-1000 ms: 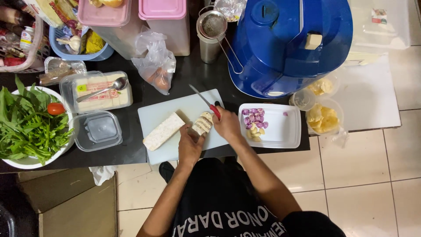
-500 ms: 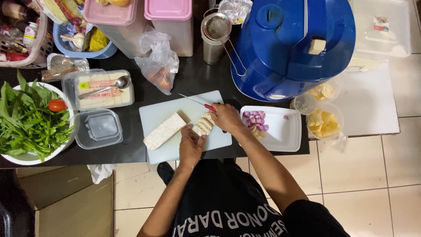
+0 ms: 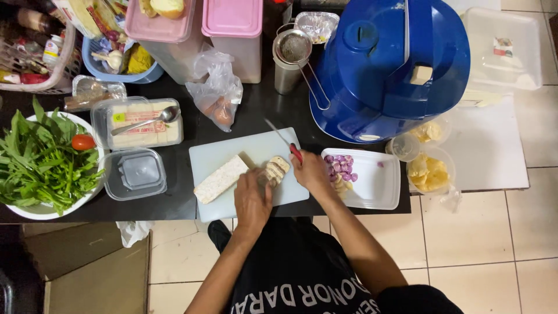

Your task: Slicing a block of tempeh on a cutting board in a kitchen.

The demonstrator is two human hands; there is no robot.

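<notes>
One camera is looking almost straight down from high above the person's head, taking in the whole scene from a fair way off. The dark counter is running across the upper half of the view, the tiled floor is filling the lower right, and the person's arms are reaching up from the bottom edge toward the cutting board near the middle. No second view is sharing the scene.

Bare cutting board corner; blue water container crowding right.
</notes>
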